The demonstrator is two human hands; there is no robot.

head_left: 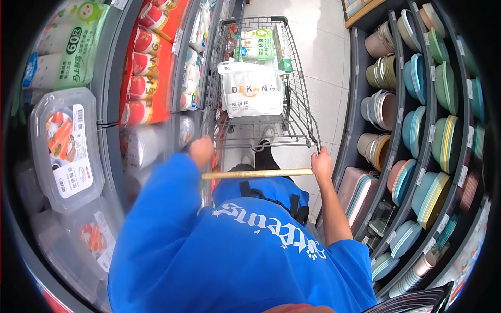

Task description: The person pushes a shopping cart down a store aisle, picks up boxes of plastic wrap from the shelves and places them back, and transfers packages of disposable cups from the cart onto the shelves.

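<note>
A wire shopping cart point(300, 73) stands in front of me, its yellowish handle bar point(255, 174) nearest my body. My left hand point(201, 151) is closed at the cart's left rear corner, with its fingertips partly hidden. My right hand point(322, 164) wraps around the cart's right rear frame, just above the bar's end. Inside the basket lies a white plastic-wrapped pack point(251, 89) printed DEKANG. Behind it are green-and-white packs point(257, 44).
Shelves on the left hold clear plastic food boxes point(68, 151), red packs of cups point(146, 62) and green-labelled packs point(68, 47). Shelves on the right carry buckets point(379, 109) and stacked coloured basins point(415, 130). Light floor tiles point(326, 57) run along the aisle.
</note>
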